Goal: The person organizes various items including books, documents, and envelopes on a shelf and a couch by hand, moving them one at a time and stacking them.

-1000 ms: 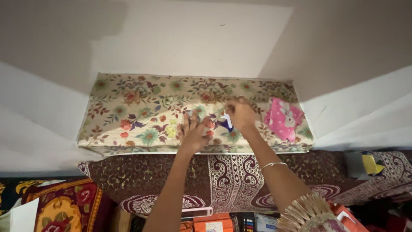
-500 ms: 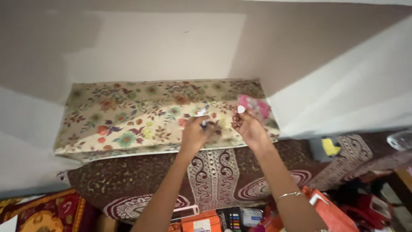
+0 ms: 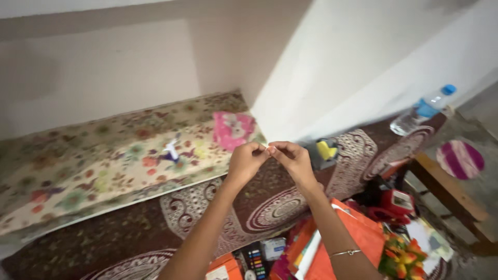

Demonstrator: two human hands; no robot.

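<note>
Floral mat (image 3: 93,155) on recessed ledge: pink pouch (image 3: 233,129), small white-purple object (image 3: 170,150). Below, maroon patterned cloth (image 3: 270,202).

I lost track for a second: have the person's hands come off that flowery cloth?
Yes. Both hands, left hand and right hand, have pulled back off the floral cloth, now meeting over the maroon patterned cover.

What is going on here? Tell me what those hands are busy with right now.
A person has both hands raised in front of them, the left hand and right hand meeting at the fingertips and pinching something too small to identify. Below them lies a maroon patterned cloth. Further back, a floral mat carries a pink pouch and a small white-and-blue object. A plastic water bottle lies to the right, and an orange bag sits under the right forearm.
</note>
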